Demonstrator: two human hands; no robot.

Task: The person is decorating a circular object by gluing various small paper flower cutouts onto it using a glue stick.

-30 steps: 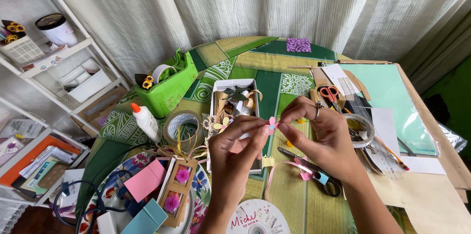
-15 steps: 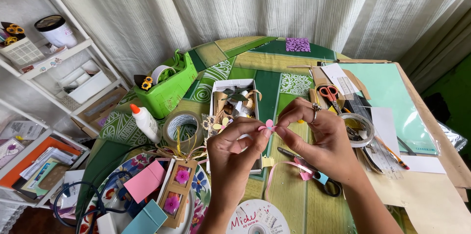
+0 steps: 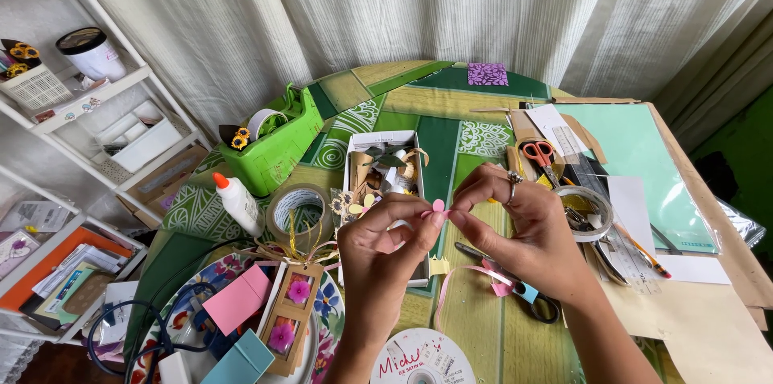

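While a small pink paper piece (image 3: 438, 206) is pinched between the left hand (image 3: 385, 241) and right hand (image 3: 522, 227) above the table (image 3: 475, 315), shaping seems underway; steady fingertip pressure is needed next.

Soft daylight comes through the pale curtains (image 3: 419, 6) at the far side and makes the scene bright and even. Shadows on the worktop (image 3: 451, 134) are weak. There is no strong glare. The picture is sharp, but the wide lens bends the shelf (image 3: 97, 94) at the left edge.
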